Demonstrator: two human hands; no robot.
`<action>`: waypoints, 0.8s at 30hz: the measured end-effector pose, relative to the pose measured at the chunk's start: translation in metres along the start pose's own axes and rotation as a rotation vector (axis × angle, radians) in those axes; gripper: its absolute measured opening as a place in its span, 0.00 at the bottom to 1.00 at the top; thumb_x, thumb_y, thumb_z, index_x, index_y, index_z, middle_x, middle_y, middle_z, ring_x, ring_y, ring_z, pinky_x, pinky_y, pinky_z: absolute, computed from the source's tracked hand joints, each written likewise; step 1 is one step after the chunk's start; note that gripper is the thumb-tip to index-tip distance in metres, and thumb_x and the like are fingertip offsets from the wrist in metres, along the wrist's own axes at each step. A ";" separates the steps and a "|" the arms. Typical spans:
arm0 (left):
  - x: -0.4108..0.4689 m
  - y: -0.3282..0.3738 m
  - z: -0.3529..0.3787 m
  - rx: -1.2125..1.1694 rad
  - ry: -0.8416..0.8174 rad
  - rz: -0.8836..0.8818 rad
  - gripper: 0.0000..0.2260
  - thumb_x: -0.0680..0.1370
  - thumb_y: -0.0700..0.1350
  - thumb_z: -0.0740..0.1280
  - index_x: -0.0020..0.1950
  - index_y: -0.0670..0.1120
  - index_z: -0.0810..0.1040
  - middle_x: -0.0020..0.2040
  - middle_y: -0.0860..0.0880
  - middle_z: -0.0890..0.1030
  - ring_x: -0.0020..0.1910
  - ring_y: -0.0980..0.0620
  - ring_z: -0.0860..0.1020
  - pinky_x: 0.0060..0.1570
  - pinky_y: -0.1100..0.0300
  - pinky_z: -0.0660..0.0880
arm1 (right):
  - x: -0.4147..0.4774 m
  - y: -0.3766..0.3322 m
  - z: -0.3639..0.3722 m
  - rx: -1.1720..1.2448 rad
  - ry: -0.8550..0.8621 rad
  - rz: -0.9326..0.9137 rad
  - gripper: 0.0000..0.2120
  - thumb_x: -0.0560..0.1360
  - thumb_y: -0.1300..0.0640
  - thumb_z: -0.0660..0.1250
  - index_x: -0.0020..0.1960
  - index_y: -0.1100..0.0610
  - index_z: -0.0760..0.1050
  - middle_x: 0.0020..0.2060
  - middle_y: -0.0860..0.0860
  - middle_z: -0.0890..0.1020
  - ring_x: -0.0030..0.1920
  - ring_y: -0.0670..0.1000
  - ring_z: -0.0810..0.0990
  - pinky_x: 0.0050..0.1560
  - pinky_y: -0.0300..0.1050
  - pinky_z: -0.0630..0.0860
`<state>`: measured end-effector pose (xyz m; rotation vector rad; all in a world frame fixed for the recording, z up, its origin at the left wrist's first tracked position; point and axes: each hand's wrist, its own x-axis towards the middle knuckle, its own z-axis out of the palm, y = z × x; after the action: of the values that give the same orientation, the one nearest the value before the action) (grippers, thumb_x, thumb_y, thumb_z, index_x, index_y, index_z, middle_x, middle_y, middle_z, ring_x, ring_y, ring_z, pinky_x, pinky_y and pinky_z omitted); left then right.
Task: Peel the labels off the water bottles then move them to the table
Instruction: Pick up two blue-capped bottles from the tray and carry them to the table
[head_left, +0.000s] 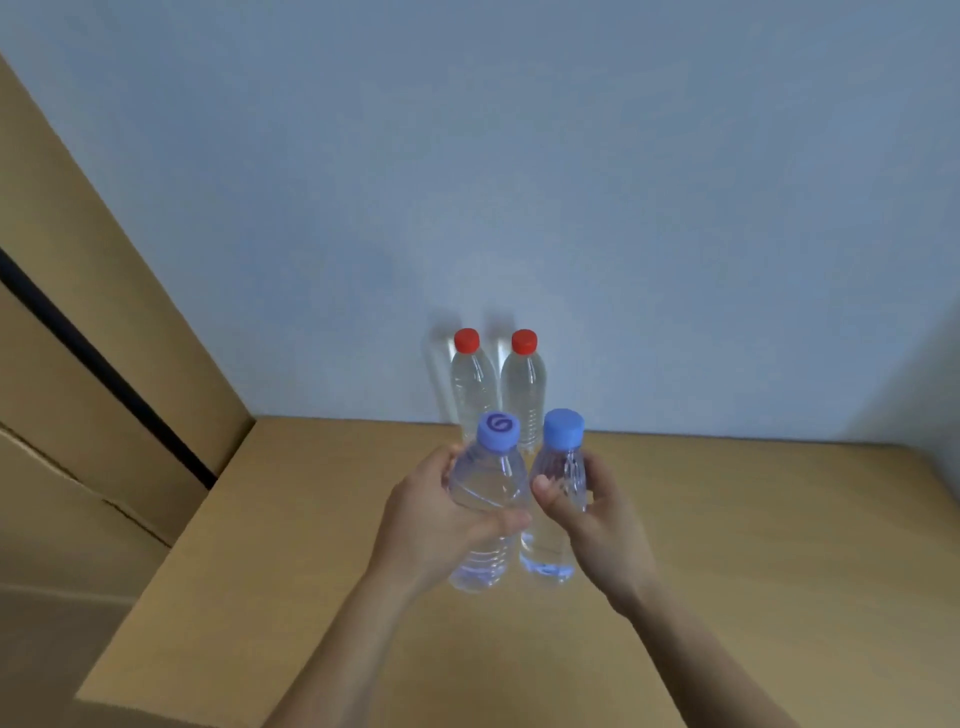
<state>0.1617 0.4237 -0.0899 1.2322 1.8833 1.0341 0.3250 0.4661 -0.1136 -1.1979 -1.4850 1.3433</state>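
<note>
My left hand (431, 514) grips a clear water bottle with a purple cap (485, 488) around its middle. Right beside it, my right hand (592, 512) grips a second clear bottle with a blue cap (558, 467). Both bottles are upright, side by side, above the tan table (727, 545); neither shows a label. Two more clear bottles stand at the table's far edge by the wall, a left red-capped bottle (470, 384) and a right red-capped bottle (524, 384), also without labels.
A grey-blue wall (519, 182) rises behind the table. Tan cardboard boxes (78, 338) are stacked at the left, next to the table's left edge.
</note>
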 end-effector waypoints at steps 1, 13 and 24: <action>0.011 -0.003 -0.003 0.038 0.002 -0.001 0.27 0.50 0.61 0.76 0.45 0.54 0.77 0.42 0.57 0.84 0.43 0.56 0.82 0.45 0.57 0.77 | 0.010 0.001 0.006 -0.034 0.008 0.009 0.08 0.73 0.53 0.70 0.51 0.47 0.75 0.43 0.42 0.83 0.44 0.35 0.79 0.42 0.31 0.71; 0.126 -0.066 0.008 0.025 -0.025 -0.054 0.19 0.60 0.49 0.79 0.42 0.56 0.72 0.39 0.58 0.79 0.44 0.51 0.80 0.37 0.63 0.71 | 0.105 0.034 0.053 -0.270 0.146 0.223 0.15 0.69 0.58 0.72 0.52 0.49 0.72 0.46 0.49 0.82 0.43 0.42 0.78 0.37 0.34 0.71; 0.162 -0.092 0.045 -0.010 -0.018 0.005 0.23 0.60 0.50 0.79 0.50 0.46 0.75 0.48 0.47 0.78 0.47 0.50 0.78 0.36 0.69 0.68 | 0.132 0.058 0.074 -0.261 0.431 0.248 0.18 0.67 0.58 0.75 0.52 0.50 0.70 0.52 0.50 0.78 0.50 0.47 0.75 0.49 0.40 0.70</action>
<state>0.1052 0.5637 -0.2080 1.2371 1.8595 1.0307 0.2298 0.5757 -0.1862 -1.7606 -1.2511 0.9739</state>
